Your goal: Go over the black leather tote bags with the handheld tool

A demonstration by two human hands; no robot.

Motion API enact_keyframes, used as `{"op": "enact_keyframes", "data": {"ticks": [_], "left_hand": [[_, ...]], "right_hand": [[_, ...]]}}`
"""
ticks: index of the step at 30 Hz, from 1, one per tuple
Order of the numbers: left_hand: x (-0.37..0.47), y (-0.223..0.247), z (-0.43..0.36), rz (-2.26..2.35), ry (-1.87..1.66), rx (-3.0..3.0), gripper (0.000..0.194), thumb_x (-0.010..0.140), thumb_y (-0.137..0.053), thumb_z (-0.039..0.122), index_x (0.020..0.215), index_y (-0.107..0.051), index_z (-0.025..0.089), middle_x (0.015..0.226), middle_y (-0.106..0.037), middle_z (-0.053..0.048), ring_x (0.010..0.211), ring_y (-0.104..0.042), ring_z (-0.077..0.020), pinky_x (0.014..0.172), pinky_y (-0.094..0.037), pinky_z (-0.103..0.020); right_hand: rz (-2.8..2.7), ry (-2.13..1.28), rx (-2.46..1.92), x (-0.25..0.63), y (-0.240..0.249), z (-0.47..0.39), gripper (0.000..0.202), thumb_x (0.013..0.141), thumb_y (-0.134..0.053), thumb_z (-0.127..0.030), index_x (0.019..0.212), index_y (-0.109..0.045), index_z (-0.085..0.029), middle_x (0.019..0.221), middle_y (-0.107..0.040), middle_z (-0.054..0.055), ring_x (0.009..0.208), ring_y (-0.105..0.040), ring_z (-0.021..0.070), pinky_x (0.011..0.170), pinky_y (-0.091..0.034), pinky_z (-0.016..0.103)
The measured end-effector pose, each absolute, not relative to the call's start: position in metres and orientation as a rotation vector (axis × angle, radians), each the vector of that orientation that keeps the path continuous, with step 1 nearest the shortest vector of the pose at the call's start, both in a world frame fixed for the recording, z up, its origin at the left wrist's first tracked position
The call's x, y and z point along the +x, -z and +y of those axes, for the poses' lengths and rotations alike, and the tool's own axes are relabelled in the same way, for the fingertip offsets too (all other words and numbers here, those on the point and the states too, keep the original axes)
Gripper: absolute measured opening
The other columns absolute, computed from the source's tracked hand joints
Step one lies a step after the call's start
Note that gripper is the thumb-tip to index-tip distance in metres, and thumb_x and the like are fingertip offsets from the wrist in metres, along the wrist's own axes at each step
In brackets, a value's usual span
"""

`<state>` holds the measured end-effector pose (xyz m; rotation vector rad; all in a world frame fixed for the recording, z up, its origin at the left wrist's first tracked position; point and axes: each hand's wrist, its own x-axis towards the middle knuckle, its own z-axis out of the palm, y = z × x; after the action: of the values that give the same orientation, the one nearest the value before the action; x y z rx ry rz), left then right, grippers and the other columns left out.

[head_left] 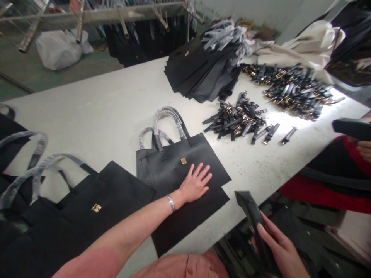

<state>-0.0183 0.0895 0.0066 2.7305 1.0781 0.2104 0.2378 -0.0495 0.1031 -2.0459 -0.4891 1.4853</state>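
My left hand (194, 183) lies flat, fingers spread, on a black handbag (203, 154) with a gold clasp and wrapped handles; a second black bag (185, 224) lies under it on the white table (110, 112). Below the table's near edge, my right hand (282, 251) grips a black bag piece (251, 212). A silver bracelet sits on my left wrist.
More black handbags (87, 216) lie at the left. A stack of flat black bags (197, 73) and two heaps of black straps with gold buckles (240, 119) fill the far right. Another person's hand (363, 148) holds a dark object at the right edge.
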Motion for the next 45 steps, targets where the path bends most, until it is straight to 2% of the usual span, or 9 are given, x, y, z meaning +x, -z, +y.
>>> {"op": "enact_keyframes", "data": {"ticks": [2, 4, 9, 21, 25, 29, 35, 40, 45], "left_hand": [[-0.003, -0.011, 0.086, 0.769, -0.205, 2.772, 0.041, 0.095, -0.047, 0.027, 0.136, -0.047, 0.023, 0.144, -0.045, -0.011, 0.126, -0.043, -0.0255, 0.102, -0.035, -0.042], [0.013, -0.014, 0.086, 0.591, -0.145, 2.755, 0.029, 0.094, -0.051, 0.029, 0.122, -0.055, 0.024, 0.124, -0.056, -0.009, 0.105, -0.052, -0.0217, 0.083, -0.044, -0.034], [0.037, -0.015, 0.097, 0.616, -0.06, 2.712, 0.019, 0.088, -0.062, 0.037, 0.101, -0.061, 0.024, 0.105, -0.053, -0.006, 0.087, -0.051, -0.0204, 0.062, -0.042, -0.029], [0.011, -0.001, 0.092, 0.614, -0.236, 2.619, 0.032, 0.093, -0.051, 0.049, 0.105, -0.06, 0.021, 0.126, -0.046, -0.01, 0.105, -0.052, -0.0204, 0.09, -0.044, -0.032], [0.01, 0.003, 0.09, 0.627, -0.324, 2.569, 0.044, 0.089, -0.05, 0.059, 0.105, -0.06, 0.019, 0.126, -0.047, -0.013, 0.11, -0.051, -0.0235, 0.096, -0.044, -0.035], [0.013, 0.002, 0.086, 0.685, -0.309, 2.575, 0.03, 0.091, -0.053, 0.045, 0.103, -0.06, 0.019, 0.129, -0.046, -0.013, 0.111, -0.052, -0.0236, 0.098, -0.043, -0.036], [0.023, -0.006, 0.079, 0.847, -0.269, 2.473, 0.019, 0.085, -0.056, 0.034, 0.095, -0.059, 0.018, 0.119, -0.051, -0.011, 0.105, -0.054, -0.0228, 0.094, -0.046, -0.035], [0.03, -0.004, 0.072, 0.861, -0.197, 2.39, 0.018, 0.087, -0.049, 0.026, 0.102, -0.056, 0.019, 0.094, -0.058, -0.006, 0.082, -0.059, -0.0189, 0.077, -0.052, -0.033], [0.034, -0.007, 0.058, 0.888, -0.18, 2.312, 0.03, 0.086, -0.042, 0.012, 0.114, -0.05, 0.017, 0.103, -0.063, -0.006, 0.09, -0.063, -0.018, 0.081, -0.053, -0.03]], "right_hand": [[-0.466, -1.531, -2.067, 0.242, -0.105, -0.063, 0.101, 0.067, -0.072, -0.065, 0.148, -0.035, -0.018, 0.061, -0.067, 0.0, 0.054, -0.059, 0.0165, 0.048, -0.045, 0.024], [-0.437, -1.563, -2.073, 0.239, -0.106, -0.071, 0.105, 0.064, -0.073, -0.066, 0.148, -0.034, -0.017, 0.063, -0.067, 0.0, 0.056, -0.06, 0.0178, 0.048, -0.045, 0.025], [-0.41, -1.545, -2.075, 0.23, -0.109, -0.072, 0.109, 0.059, -0.076, -0.065, 0.148, -0.037, -0.015, 0.062, -0.065, -0.001, 0.055, -0.059, 0.0183, 0.051, -0.047, 0.027], [-0.577, -1.731, -1.904, 0.221, -0.089, -0.051, 0.089, 0.078, -0.063, -0.06, 0.15, -0.031, -0.017, 0.054, -0.062, -0.002, 0.048, -0.055, 0.0149, 0.046, -0.04, 0.024], [-0.595, -1.797, -1.925, 0.226, -0.088, -0.054, 0.093, 0.077, -0.062, -0.063, 0.15, -0.03, -0.016, 0.053, -0.062, -0.002, 0.048, -0.055, 0.0151, 0.046, -0.04, 0.024], [-0.491, -1.791, -1.928, 0.222, -0.092, -0.052, 0.097, 0.073, -0.066, -0.064, 0.149, -0.032, -0.013, 0.053, -0.064, -0.001, 0.047, -0.056, 0.0146, 0.046, -0.04, 0.023], [-0.492, -1.448, -2.0, 0.228, -0.099, -0.044, 0.1, 0.067, -0.072, -0.064, 0.147, -0.036, -0.016, 0.059, -0.067, -0.001, 0.054, -0.06, 0.0172, 0.049, -0.044, 0.025], [-0.405, -1.481, -2.052, 0.241, -0.108, -0.07, 0.102, 0.065, -0.073, -0.066, 0.147, -0.038, -0.016, 0.058, -0.066, 0.0, 0.052, -0.059, 0.0184, 0.046, -0.045, 0.027], [-0.347, -1.5, -2.059, 0.242, -0.111, -0.08, 0.107, 0.06, -0.074, -0.068, 0.148, -0.036, -0.02, 0.063, -0.068, 0.001, 0.057, -0.062, 0.0211, 0.049, -0.049, 0.028]]}}
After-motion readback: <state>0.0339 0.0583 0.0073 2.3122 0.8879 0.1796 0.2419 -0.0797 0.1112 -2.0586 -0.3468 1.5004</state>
